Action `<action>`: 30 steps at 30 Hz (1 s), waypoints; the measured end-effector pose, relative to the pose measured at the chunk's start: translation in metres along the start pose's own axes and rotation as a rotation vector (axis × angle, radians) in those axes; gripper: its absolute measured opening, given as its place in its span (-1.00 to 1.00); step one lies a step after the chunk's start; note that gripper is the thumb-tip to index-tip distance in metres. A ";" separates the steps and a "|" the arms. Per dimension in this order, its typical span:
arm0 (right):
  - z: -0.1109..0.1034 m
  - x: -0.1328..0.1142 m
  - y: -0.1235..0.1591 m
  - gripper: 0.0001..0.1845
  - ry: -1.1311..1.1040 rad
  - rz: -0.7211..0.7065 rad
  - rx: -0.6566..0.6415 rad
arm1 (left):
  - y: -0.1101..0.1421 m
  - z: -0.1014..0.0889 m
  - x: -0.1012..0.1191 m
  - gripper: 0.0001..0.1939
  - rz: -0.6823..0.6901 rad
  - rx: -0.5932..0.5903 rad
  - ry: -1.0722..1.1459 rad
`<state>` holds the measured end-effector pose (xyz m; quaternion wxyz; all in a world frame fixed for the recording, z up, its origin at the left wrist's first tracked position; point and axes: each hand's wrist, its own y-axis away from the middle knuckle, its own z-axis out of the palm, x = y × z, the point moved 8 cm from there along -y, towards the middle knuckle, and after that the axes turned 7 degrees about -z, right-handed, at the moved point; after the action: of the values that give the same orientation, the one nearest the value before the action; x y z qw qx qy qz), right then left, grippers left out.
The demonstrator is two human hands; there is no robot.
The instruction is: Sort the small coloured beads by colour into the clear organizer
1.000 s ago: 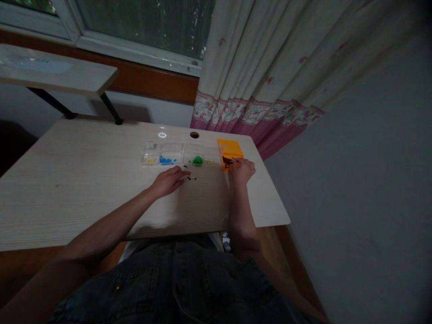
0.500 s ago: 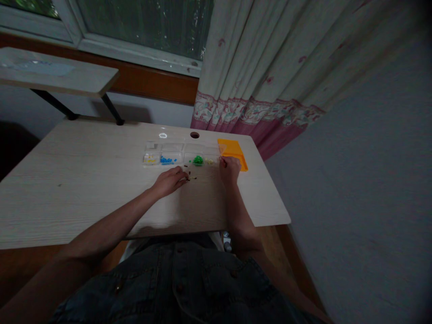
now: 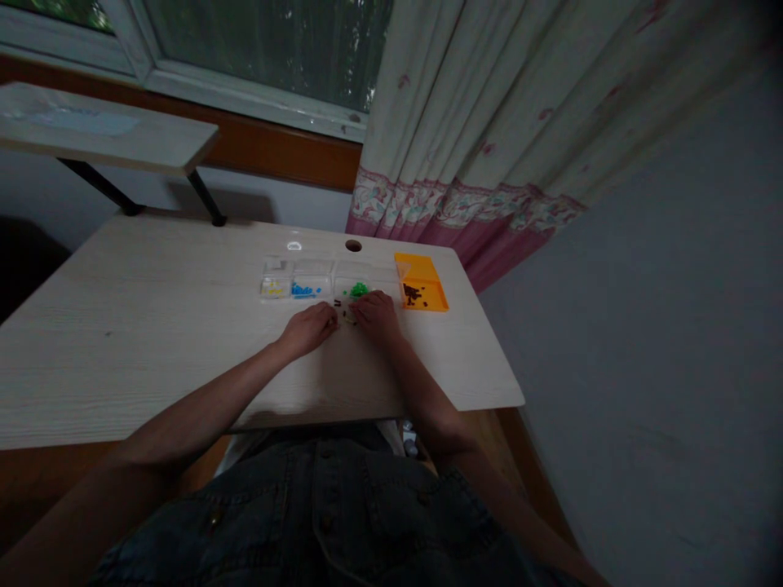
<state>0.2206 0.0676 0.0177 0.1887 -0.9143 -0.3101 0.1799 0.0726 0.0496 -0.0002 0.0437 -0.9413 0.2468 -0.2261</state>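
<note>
My left hand rests on the pale wooden desk, fingers curled down beside a few small dark pieces. My right hand lies just right of those pieces, its fingertips bent onto them; whether it grips one is hidden. A clear divided tray behind the hands holds yellow beads, blue beads and green beads. An orange tray with dark pieces sits to the right.
A round cable hole lies behind the trays. The desk's right edge drops off near a grey wall. A curtain hangs behind, and a raised shelf stands at the back left under the window.
My right hand has moved left from the orange tray to the loose dark pieces beside my left hand. The orange tray's contents are uncovered again. My left hand has barely moved.
</note>
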 end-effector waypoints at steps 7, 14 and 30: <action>0.005 0.006 0.002 -0.81 0.008 0.005 -0.008 | -0.004 -0.003 -0.004 -0.56 0.000 0.093 -0.121; 0.004 0.003 0.001 -0.79 0.021 -0.022 0.009 | -0.005 -0.001 -0.010 -0.64 -0.002 0.100 -0.069; 0.005 0.005 0.001 -0.80 0.006 -0.006 0.022 | -0.004 -0.006 -0.005 -0.71 0.027 0.080 0.009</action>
<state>0.2231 0.0712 0.0117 0.2000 -0.9118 -0.3104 0.1798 0.0677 0.0560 0.0036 0.0831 -0.9343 0.2504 -0.2396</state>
